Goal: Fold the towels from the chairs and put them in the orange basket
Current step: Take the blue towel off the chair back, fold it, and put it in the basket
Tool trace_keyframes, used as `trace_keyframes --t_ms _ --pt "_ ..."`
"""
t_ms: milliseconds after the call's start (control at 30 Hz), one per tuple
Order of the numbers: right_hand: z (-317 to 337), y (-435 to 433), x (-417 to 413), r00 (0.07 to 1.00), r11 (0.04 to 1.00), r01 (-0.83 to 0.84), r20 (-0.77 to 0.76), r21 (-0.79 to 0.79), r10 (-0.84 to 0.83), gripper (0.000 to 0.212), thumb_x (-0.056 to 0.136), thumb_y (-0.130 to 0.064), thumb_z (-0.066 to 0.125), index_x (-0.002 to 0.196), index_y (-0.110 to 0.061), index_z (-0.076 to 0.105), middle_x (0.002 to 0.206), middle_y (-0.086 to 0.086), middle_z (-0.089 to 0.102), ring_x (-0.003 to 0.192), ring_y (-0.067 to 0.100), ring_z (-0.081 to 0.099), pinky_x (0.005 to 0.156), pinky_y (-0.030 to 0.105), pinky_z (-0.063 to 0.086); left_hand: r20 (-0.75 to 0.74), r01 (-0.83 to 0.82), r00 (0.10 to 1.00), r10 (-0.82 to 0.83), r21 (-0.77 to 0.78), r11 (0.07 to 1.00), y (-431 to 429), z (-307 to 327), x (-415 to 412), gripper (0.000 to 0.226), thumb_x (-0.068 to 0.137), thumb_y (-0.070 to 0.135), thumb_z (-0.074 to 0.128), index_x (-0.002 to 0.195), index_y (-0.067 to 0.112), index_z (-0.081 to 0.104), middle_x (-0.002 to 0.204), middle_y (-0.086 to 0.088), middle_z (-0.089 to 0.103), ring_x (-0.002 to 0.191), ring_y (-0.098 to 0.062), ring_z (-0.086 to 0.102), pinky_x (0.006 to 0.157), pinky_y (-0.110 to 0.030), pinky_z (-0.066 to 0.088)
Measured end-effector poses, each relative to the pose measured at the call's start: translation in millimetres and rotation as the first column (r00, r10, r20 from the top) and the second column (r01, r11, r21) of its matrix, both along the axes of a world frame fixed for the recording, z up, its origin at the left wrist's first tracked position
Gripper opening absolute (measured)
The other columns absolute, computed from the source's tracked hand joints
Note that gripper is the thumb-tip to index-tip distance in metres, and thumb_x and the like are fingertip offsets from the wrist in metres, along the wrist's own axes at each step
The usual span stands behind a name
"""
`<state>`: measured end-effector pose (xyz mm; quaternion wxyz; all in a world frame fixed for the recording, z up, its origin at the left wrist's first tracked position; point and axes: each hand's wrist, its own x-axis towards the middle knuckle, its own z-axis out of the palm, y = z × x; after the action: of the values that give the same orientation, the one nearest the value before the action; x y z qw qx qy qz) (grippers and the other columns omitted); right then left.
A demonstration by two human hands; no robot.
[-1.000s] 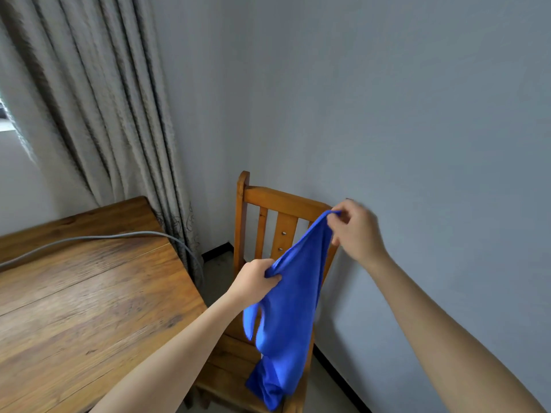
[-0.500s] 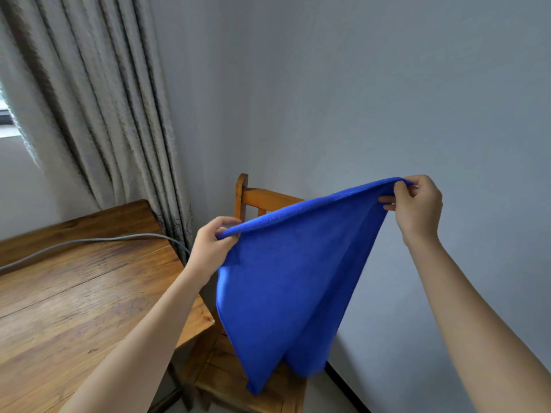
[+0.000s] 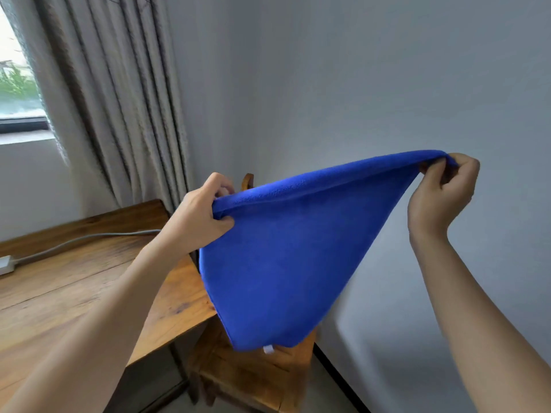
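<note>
- Holding a blue towel (image 3: pixel 283 263) up in the air between both hands, the person faces a corner of the room.
- The towel hangs in front of and above a wooden chair (image 3: pixel 253 374), and whether its bottom edge touches the seat cannot be told.
- The left hand (image 3: pixel 196 216) grips the towel's upper left corner, with the thumb pressed on the near face below the edge and the fingers curled over the top.
- The right hand (image 3: pixel 441 195) pinches the opposite upper corner, the cloth bunched between the thumb and the curled fingers, and it is held higher than the left hand.
- The top edge runs fairly taut between the hands, slanting up from left to right.
- From that edge the cloth tapers down to a rounded bottom, where a small white tag (image 3: pixel 268 349) sticks out.
- Most of the chair's back is hidden behind the towel; only the tip of one back post shows above the top edge, just beside the left hand, and part of the seat shows below the cloth.
- A wooden table (image 3: pixel 59 293) stands to the left, its near corner just beside the chair, with the left forearm reaching across above it.
- A grey cable (image 3: pixel 74 241) lies across the tabletop and leads to a white block (image 3: pixel 4 265) at the left edge of the view.
- A grey curtain (image 3: pixel 119 99) hangs behind the table beside a window (image 3: pixel 18 70), and a plain pale wall (image 3: pixel 357 84) fills the right side.
</note>
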<state>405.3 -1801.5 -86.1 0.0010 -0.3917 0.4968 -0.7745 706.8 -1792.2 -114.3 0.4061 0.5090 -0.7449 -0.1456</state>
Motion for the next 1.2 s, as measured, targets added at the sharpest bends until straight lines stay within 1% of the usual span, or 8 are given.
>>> trace_keyframes --t_ms 133,333,400,500,567,667,933,1200 --pt "2 12 5 1.000 0.997 -0.008 -0.005 -0.078 0.007 0.027 0.088 -0.007 0.041 0.083 -0.033 0.042 0.087 -0.016 0.052 0.074 -0.011 0.052 0.072 0.012 0.043 -0.167 -0.036 0.986 0.028 -0.046 0.998 16 17 7 0.030 0.058 0.009 0.046 0.072 0.035 0.042 0.058 0.013 0.054 0.048 0.000 0.041 0.046 -0.008 0.030" --pt "-20 22 2 0.998 0.994 0.003 -0.056 -0.112 -0.009 0.021 0.086 -0.016 0.043 0.089 -0.036 0.045 0.092 -0.016 0.053 0.082 -0.005 0.052 0.077 0.017 0.046 -0.320 -0.105 0.940 0.117 0.053 0.993 22 26 22 0.028 0.057 0.010 0.049 0.064 0.037 0.050 0.050 0.013 0.058 0.041 -0.006 0.036 0.036 -0.012 0.033" --pt "-31 14 -2 0.998 0.999 -0.016 -0.059 -0.046 0.013 0.018 0.086 -0.016 0.043 0.089 -0.034 0.047 0.092 -0.011 0.054 0.082 -0.007 0.052 0.078 0.016 0.046 -0.223 -0.173 0.958 0.179 0.047 0.984 13 21 18 0.025 0.064 0.008 0.055 0.068 0.032 0.051 0.054 0.007 0.058 0.044 -0.008 0.038 0.039 -0.011 0.032" --pt "-60 -7 -11 0.996 0.987 -0.069 -0.047 0.142 0.076 0.017 0.089 -0.007 0.043 0.099 -0.008 0.056 0.099 0.001 0.054 0.079 -0.013 0.051 0.077 0.009 0.043 -0.015 -0.321 0.946 0.322 0.051 0.946 -18 -4 2 0.016 0.077 0.000 0.055 0.086 0.012 0.057 0.073 -0.007 0.059 0.068 -0.015 0.046 0.052 -0.022 0.035" --pt "-84 -24 -15 0.993 0.954 -0.082 -0.055 0.287 0.102 0.019 0.091 -0.004 0.042 0.104 0.002 0.054 0.103 0.007 0.055 0.080 -0.003 0.051 0.077 0.011 0.043 0.075 -0.371 0.928 0.365 0.096 0.924 -43 -31 -8 0.018 0.079 0.002 0.054 0.096 0.004 0.058 0.085 -0.016 0.063 0.081 -0.027 0.052 0.064 -0.028 0.035" --pt "-117 -44 -17 0.986 0.879 -0.107 -0.067 0.464 0.155 0.018 0.092 -0.004 0.041 0.106 0.001 0.052 0.110 0.013 0.056 0.087 0.015 0.051 0.077 0.019 0.042 0.196 -0.415 0.902 0.384 0.150 0.898 -74 -71 -12 0.025 0.082 0.007 0.053 0.106 0.003 0.057 0.096 -0.026 0.065 0.095 -0.040 0.057 0.074 -0.037 0.042" --pt "-189 -115 -27 0.986 0.668 -0.069 -0.051 0.741 0.159 0.020 0.096 -0.008 0.040 0.109 0.002 0.051 0.111 0.018 0.057 0.087 0.016 0.048 0.071 0.017 0.035 0.341 -0.382 0.889 0.305 0.185 0.905 -171 -154 -28 0.022 0.089 0.005 0.043 0.108 0.000 0.054 0.100 -0.022 0.063 0.093 -0.038 0.056 0.075 -0.039 0.042" --pt "-255 -174 -36 0.995 0.540 -0.046 -0.010 0.840 0.101 0.020 0.096 -0.008 0.040 0.109 0.002 0.051 0.096 0.005 0.051 0.086 0.017 0.048 0.062 0.012 0.030 0.420 -0.272 0.889 0.180 0.169 0.947 -258 -214 -48 0.022 0.092 0.004 0.039 0.109 0.001 0.052 0.099 -0.021 0.060 0.085 -0.038 0.056 0.067 -0.037 0.037"
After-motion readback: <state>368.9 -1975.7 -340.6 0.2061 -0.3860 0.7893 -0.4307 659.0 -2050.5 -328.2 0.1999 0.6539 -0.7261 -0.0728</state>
